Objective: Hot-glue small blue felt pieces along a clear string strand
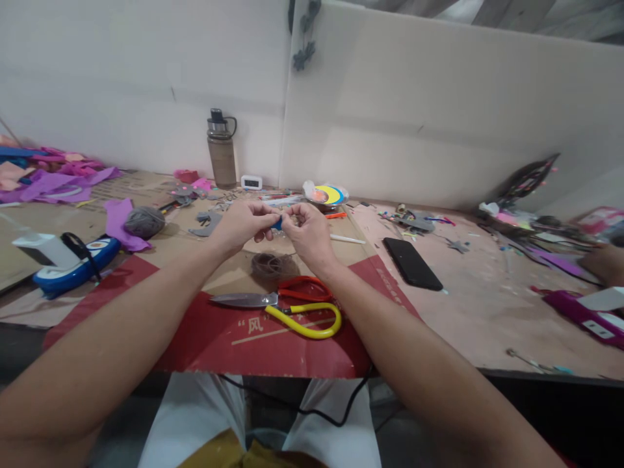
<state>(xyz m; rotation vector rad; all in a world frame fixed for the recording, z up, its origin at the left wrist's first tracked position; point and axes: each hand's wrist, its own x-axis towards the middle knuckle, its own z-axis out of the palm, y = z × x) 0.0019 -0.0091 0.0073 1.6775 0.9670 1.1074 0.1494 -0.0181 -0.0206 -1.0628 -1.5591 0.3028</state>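
My left hand and my right hand meet over the middle of the table. Between their fingertips is a small blue piece, pinched from both sides; its kind is too small to make out. Just below the hands lies a loose coil of brown-grey yarn. Nearer to me, scissors with one red and one yellow handle rest on red cardboard, blades pointing left. A white stick lies right of my right hand.
A black phone lies to the right. A water bottle and a small white clock stand by the wall. Left are a grey yarn ball and a blue power strip. At the far right, another person's hand shows near a purple power strip.
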